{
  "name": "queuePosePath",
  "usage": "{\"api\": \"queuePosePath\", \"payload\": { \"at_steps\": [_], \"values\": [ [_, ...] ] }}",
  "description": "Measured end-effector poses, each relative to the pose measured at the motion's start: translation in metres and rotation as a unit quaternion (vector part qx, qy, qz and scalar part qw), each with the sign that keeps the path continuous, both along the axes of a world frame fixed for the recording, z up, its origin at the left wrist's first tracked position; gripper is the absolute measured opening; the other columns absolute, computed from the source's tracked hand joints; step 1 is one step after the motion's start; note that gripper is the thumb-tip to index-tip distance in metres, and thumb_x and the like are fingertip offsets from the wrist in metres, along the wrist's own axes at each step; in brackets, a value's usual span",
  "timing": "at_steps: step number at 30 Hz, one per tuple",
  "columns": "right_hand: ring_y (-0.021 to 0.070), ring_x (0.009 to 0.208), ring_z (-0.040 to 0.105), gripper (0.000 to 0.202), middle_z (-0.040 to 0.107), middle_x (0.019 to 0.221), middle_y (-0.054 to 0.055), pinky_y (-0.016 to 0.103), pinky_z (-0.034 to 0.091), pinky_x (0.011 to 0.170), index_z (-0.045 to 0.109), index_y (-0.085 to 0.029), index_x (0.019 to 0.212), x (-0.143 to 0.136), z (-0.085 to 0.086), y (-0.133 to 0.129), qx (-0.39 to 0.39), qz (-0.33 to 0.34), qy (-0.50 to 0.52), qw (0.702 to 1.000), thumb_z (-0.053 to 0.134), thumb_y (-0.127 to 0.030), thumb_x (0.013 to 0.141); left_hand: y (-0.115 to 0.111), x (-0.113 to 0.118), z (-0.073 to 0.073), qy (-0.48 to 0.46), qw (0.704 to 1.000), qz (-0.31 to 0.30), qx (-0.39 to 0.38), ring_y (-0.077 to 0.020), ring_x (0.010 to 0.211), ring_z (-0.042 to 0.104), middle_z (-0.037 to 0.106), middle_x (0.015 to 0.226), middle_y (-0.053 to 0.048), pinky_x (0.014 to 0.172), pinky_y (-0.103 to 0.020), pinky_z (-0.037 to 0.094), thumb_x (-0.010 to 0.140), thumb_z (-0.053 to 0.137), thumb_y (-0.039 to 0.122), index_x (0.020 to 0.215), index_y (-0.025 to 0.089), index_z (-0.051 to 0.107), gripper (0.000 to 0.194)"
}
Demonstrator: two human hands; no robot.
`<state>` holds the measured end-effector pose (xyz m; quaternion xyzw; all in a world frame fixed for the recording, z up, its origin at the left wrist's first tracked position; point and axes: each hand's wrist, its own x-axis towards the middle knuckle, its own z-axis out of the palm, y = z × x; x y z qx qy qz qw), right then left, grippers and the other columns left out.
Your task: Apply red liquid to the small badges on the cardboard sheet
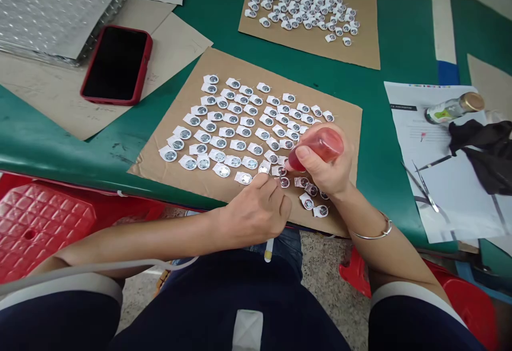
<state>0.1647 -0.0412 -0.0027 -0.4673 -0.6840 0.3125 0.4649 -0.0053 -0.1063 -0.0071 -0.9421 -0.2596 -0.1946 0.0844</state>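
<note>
My right hand (330, 161) is wrapped round a small squeeze bottle (320, 147) of red liquid. The bottle tilts, its narrow end pointing down-left at small round silver discs with white tabs (238, 145). These lie in rough rows on a brown cardboard sheet (184, 97). Close by, my left hand (260, 207) is closed, its fingertips pinched together at a disc near the bottle's tip. What the pinch holds is hidden. Below that hand sticks out a white rod with a yellowish end (268, 250); I cannot tell whether it is held. Discs near my right hand look darker and reddish.
Further back lies a second cardboard sheet (368, 31) with many similar discs. A red-cased phone (117, 64) and bubble wrap (48, 9) are at left. On the right are paper (440, 223), tweezers (426, 188), a glass jar (454, 108) and black cloth (488, 148).
</note>
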Motion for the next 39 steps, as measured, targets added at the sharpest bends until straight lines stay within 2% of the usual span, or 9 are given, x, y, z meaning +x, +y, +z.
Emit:
{"api": "queuePosePath", "payload": {
  "at_steps": [30, 39],
  "values": [
    [0.0134, 0.063, 0.057, 0.022, 0.061, 0.072, 0.0, 0.034, 0.049, 0.062, 0.058, -0.021, 0.079, -0.0008, -0.0016, -0.0013, 0.009, 0.008, 0.014, 1.0, 0.071, -0.035, 0.067, 0.0005, 0.0005, 0.0046, -0.004, 1.0, 0.002, 0.003, -0.0183, 0.058, 0.052, 0.061, 0.063, -0.008, 0.057, -0.033, 0.041, 0.083, 0.043, 0.004, 0.069, 0.011, 0.053, 0.019],
    [0.0146, 0.066, 0.058, 0.023, 0.059, 0.073, 0.0, 0.037, 0.051, 0.065, 0.056, -0.023, 0.08, -0.0005, -0.0049, 0.0009, 0.021, 0.0, 0.0, 1.0, 0.069, -0.039, 0.07, 0.0009, 0.0009, 0.0046, -0.006, 1.0, 0.006, 0.001, -0.0186, 0.06, 0.053, 0.06, 0.063, -0.008, 0.059, -0.034, 0.042, 0.083, 0.044, 0.004, 0.069, 0.012, 0.051, 0.018]
  ]
}}
